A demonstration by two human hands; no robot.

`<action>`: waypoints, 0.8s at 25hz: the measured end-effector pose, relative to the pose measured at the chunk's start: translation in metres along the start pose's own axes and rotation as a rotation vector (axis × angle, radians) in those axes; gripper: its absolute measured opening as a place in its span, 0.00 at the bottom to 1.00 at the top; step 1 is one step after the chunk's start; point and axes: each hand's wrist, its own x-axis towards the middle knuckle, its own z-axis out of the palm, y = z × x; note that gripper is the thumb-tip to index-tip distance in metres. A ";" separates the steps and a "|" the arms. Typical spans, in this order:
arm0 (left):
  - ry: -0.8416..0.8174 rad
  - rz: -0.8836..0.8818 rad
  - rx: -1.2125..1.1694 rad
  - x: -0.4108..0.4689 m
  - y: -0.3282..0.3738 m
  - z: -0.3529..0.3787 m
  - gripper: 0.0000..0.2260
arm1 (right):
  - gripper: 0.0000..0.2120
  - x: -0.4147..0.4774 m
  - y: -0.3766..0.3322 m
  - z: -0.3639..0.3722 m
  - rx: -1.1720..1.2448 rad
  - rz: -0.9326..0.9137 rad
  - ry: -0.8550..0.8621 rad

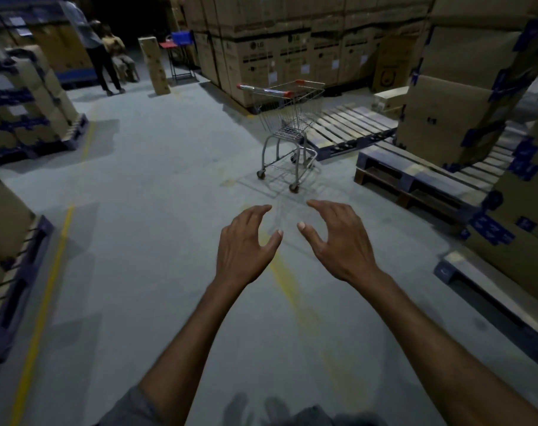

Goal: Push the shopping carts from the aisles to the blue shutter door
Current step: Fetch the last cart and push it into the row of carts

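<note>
Both hands are holding nothing: the left hand (244, 244) and right hand (338, 241) are hovering side by side over the grey concrete floor (138, 179), fingers spread and loosely curved. Well ahead at twelve o'clock, a small silver wire shopping cart (287, 118) with a red-tipped handle and four castors is standing just beside a slatted wooden pallet (353, 124) at one o'clock.

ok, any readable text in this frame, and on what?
"LG": printed on the stacked cardboard boxes behind the shopping cart.
Too blurred to read: the smaller print and white stickers on those boxes.
Too small to read: the paper sheets at far left.
</note>
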 end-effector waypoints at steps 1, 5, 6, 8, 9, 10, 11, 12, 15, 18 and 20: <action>-0.007 0.000 -0.001 0.021 -0.010 0.008 0.23 | 0.23 0.018 0.004 0.010 -0.033 -0.016 0.015; -0.017 0.019 -0.004 0.112 -0.045 0.049 0.24 | 0.22 0.099 0.040 0.057 -0.133 -0.075 0.050; -0.019 0.032 0.011 0.137 -0.053 0.061 0.24 | 0.22 0.123 0.052 0.069 -0.166 -0.100 0.060; -0.013 0.055 0.047 0.185 -0.071 0.086 0.25 | 0.21 0.170 0.076 0.093 -0.229 -0.158 0.082; -0.006 0.044 0.057 0.210 -0.080 0.100 0.26 | 0.21 0.196 0.089 0.105 -0.251 -0.176 0.092; 0.007 0.035 0.064 0.232 -0.088 0.110 0.26 | 0.20 0.220 0.098 0.114 -0.264 -0.190 0.106; 0.017 0.031 0.071 0.250 -0.095 0.116 0.26 | 0.20 0.239 0.104 0.122 -0.268 -0.196 0.115; 0.026 0.036 0.083 0.274 -0.101 0.125 0.26 | 0.19 0.265 0.114 0.132 -0.269 -0.199 0.110; 0.064 0.045 0.125 0.346 -0.119 0.146 0.27 | 0.21 0.345 0.141 0.161 -0.244 -0.168 0.058; 0.063 -0.018 0.115 0.403 -0.141 0.162 0.28 | 0.24 0.407 0.158 0.195 -0.115 -0.054 -0.004; 0.051 -0.024 0.103 0.436 -0.160 0.173 0.29 | 0.25 0.441 0.168 0.220 -0.067 -0.037 -0.045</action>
